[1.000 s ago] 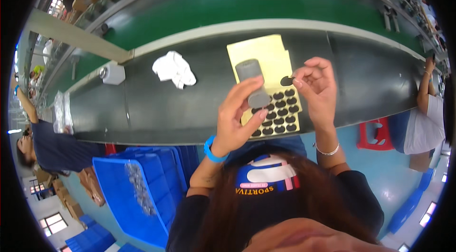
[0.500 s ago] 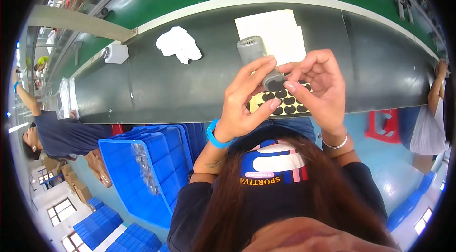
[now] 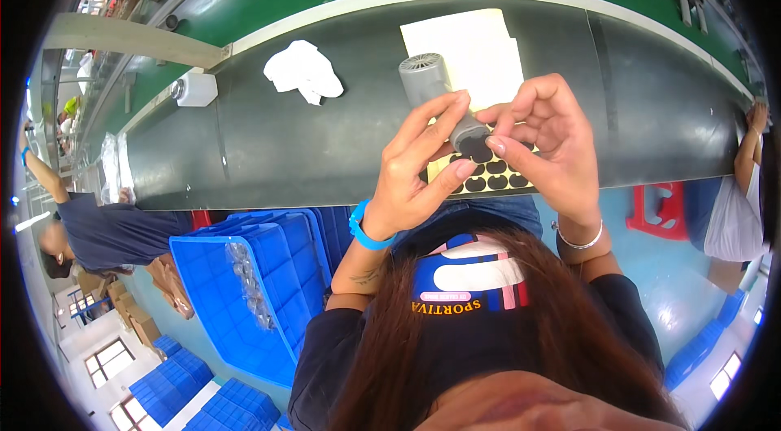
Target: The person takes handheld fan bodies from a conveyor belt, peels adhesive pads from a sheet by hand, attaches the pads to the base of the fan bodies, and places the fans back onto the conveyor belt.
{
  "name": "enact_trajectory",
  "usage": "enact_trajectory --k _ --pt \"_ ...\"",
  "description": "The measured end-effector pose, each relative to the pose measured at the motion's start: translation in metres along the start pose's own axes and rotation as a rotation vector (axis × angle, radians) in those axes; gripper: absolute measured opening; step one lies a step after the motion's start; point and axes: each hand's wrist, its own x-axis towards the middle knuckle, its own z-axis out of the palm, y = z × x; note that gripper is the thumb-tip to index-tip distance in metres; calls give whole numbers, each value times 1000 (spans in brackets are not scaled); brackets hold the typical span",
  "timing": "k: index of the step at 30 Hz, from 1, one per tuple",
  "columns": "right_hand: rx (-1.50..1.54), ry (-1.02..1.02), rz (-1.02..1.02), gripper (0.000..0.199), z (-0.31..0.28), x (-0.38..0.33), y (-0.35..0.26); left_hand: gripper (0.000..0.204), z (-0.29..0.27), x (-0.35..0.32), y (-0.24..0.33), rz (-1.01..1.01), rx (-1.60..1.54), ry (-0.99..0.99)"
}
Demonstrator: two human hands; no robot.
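Observation:
My left hand (image 3: 419,167) is closed around a grey cylindrical housing (image 3: 423,83) with a slotted vent at its far end. Its near end tilts toward me, over a yellow sheet of black round stickers (image 3: 498,173). At that near end is a black round sticker (image 3: 477,148), its edge pinched between the thumb and forefinger of my right hand (image 3: 549,146). Whether the sticker lies fully flat on the end I cannot tell. The other fingers of my right hand are curled above it. Part of the sheet is hidden beneath my hands.
Pale yellow paper sheets (image 3: 488,49) lie on the dark worktable (image 3: 325,154) beyond the housing. A white cloth (image 3: 303,71) and a white bottle (image 3: 198,90) are to the left. Blue crates (image 3: 236,293) stand at my lower left, a red stool (image 3: 661,215) at right. Other people sit at both sides.
The near end of the housing has turned up slightly, so more of the black sticker on it shows. Both hands have shifted only a little and keep their grips.

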Motion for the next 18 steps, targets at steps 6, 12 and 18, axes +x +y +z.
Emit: enact_trajectory --k 6,12,18 --pt "-19 13 15 31 1 -3 -5 55 2 -2 5 4 18 7" --pt "-44 5 5 31 0 0 -5 52 1 1 4 20 55 13" --pt "-64 10 14 31 -1 0 -6 49 2 1 3 21 37 9"
